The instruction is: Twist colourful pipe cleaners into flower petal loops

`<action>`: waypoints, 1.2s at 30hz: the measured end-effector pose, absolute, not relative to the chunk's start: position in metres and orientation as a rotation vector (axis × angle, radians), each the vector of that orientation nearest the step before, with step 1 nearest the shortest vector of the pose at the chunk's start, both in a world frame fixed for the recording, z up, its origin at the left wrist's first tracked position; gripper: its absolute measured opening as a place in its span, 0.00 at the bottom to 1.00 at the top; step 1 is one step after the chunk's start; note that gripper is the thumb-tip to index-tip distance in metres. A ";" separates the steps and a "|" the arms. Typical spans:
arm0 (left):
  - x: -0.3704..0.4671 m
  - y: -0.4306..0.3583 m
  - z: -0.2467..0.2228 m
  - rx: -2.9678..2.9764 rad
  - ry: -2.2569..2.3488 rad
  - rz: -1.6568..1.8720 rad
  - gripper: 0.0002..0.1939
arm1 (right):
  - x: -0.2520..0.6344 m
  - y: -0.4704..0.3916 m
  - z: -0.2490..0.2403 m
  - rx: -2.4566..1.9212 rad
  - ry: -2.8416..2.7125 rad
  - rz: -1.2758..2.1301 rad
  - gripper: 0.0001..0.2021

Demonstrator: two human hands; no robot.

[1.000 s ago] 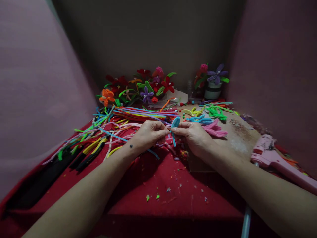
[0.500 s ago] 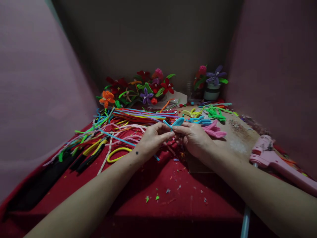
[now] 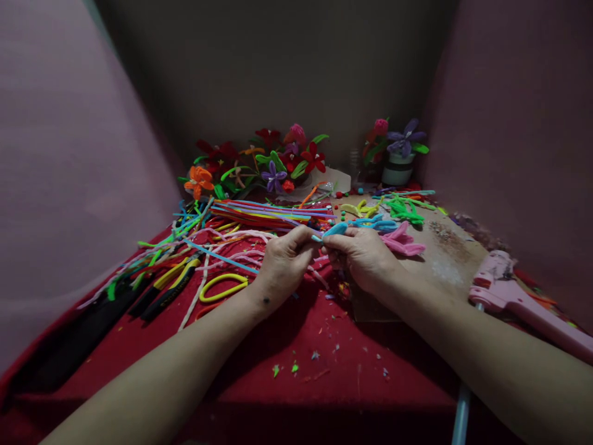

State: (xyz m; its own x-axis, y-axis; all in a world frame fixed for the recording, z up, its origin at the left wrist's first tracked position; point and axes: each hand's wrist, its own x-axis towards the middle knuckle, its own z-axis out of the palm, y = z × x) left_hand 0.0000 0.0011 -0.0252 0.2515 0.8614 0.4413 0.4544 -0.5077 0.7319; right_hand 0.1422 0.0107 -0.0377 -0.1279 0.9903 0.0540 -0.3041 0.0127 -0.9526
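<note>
Near the middle, a light blue fuzzy pipe-cleaner piece (image 3: 335, 230) with a looped petal shape is held between both hands. My left hand (image 3: 286, 259) pinches its short stem end from the left, fingers closed. My right hand (image 3: 365, 254) grips the base of the loop between thumb and fingers. The fingertips of the two hands almost meet. Just behind my right hand lie light blue loops (image 3: 377, 222) and pink loops (image 3: 404, 240) on a cardboard sheet (image 3: 451, 247).
Straight pipe cleaners (image 3: 269, 212) lie behind my left hand. Black-and-yellow pliers (image 3: 171, 287) and yellow-handled scissors (image 3: 223, 287) rest at the left. A pink glue gun (image 3: 500, 285) lies at the right. Pipe-cleaner flowers (image 3: 274, 177) stand at the back. Scraps dot the red cloth (image 3: 324, 383).
My left hand has turned and its fingers have curled in over the stem end, which now points less upward. My right hand has barely moved.
</note>
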 end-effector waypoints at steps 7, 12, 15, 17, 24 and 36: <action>-0.002 -0.001 -0.018 2.318 1.163 1.132 0.07 | 0.144 0.013 -0.037 -0.826 -1.051 1.480 0.05; -0.006 0.007 -0.007 1.433 0.971 0.808 0.10 | 0.145 0.011 -0.034 -0.819 -1.164 1.390 0.05; -0.013 0.014 -0.008 1.235 0.829 0.652 0.10 | 0.146 0.009 -0.031 -0.841 -1.247 1.350 0.04; -0.016 0.017 -0.010 1.173 0.773 0.642 0.10 | 0.146 0.007 -0.028 -0.866 -1.291 1.301 0.04; -0.017 0.017 -0.012 1.078 0.742 0.638 0.08 | 0.147 0.005 -0.024 -0.913 -1.416 1.168 0.05; -0.008 0.009 -0.006 1.513 1.069 0.742 0.11 | 0.146 0.002 -0.025 -0.977 -1.507 0.980 0.06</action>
